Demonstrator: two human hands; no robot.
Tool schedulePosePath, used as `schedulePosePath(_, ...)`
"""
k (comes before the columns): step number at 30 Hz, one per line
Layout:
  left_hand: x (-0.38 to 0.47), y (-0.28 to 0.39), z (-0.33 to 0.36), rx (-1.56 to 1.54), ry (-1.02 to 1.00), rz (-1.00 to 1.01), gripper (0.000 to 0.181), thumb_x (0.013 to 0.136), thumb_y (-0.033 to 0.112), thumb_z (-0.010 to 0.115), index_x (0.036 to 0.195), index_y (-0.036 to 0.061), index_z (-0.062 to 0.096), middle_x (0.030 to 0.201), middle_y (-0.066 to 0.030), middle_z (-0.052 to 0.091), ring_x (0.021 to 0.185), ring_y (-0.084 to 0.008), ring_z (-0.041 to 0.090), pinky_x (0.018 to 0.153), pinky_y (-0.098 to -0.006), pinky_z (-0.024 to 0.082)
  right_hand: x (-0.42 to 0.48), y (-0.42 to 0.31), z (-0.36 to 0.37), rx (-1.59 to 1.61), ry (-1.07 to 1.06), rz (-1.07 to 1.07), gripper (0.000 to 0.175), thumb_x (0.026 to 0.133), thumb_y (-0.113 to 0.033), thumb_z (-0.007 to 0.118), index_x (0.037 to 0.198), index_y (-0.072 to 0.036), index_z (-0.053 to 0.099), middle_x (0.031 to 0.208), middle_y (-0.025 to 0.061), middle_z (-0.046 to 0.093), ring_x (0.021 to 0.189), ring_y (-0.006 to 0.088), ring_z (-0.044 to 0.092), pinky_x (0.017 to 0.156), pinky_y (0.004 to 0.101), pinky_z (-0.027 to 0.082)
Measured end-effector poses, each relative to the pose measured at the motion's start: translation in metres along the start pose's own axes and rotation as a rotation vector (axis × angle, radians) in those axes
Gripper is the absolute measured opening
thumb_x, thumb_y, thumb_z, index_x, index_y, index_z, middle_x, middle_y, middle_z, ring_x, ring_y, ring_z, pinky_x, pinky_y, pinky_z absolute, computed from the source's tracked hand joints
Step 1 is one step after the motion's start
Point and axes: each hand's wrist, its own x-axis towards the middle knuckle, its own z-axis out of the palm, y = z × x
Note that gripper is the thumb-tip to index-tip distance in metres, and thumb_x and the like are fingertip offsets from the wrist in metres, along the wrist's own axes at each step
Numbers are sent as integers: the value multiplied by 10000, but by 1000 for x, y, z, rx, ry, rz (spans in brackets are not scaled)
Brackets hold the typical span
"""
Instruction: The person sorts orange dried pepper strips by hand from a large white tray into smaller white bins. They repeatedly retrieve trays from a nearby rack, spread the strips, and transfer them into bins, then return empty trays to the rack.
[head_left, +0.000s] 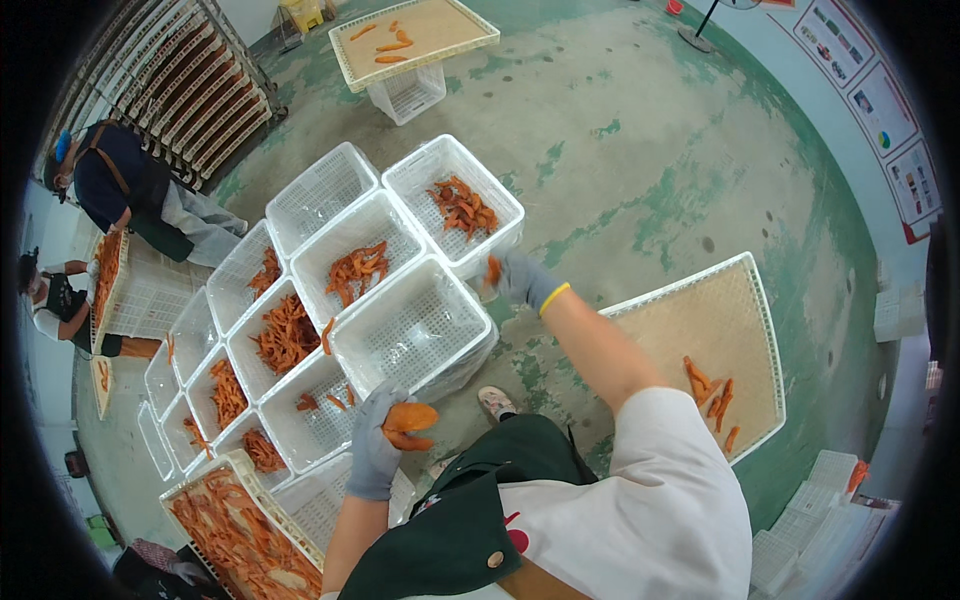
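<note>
My left hand (377, 441), in a grey glove, grips a few thick orange strips (410, 420) of what looks like dried sweet potato. It is beside the near wall of a white plastic crate (491, 330) with a clear liner and no strips inside. My right hand (517, 279), gloved in grey with a yellow cuff, holds a darker orange strip (492, 271) just right of the crates. Beyond it, a lined crate (517, 206) holds a small pile of strips (465, 210). Another crate (300, 262) to its left also contains strips (358, 270).
Several more white crates stand packed together at left. A tray (315, 551) heaped with strips lies at lower left, another tray (675, 322) with several strips at right. Two co-workers (124, 176) stand at far left near a tray rack (202, 90). A mesh tray (450, 30) rests on a crate ahead.
</note>
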Motion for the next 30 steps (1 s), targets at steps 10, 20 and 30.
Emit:
schedulePosePath(10,46,5,27,-745,67,-379,331,1022,213,507,1244,-22,580,1120,-118,643,1020,-215,640,909,-341,521,-46,-27,129,167,-570,-185,509,966,-225,593,1421,-40,460,1374,170,516,1301,266,462,1127,343,327)
schedulePosePath(20,76,10,99,167,-97,525,472,1037,203,454,1429,-51,384,1503,-179,371,1374,-298,385,1142,-380,295,-149,15,117,885,-401,261,528,874,-132,718,1344,-12,510,1131,67,636,987,123,623,863,261,514)
schedulePosePath(30,55,-16,72,-532,-102,-388,415,1044,249,441,1360,-14,498,1330,-208,534,1263,-304,488,1113,-390,347,-309,122,-110,494,784,369,185,938,-232,571,779,-141,589,688,-23,527,600,103,457,544,253,374)
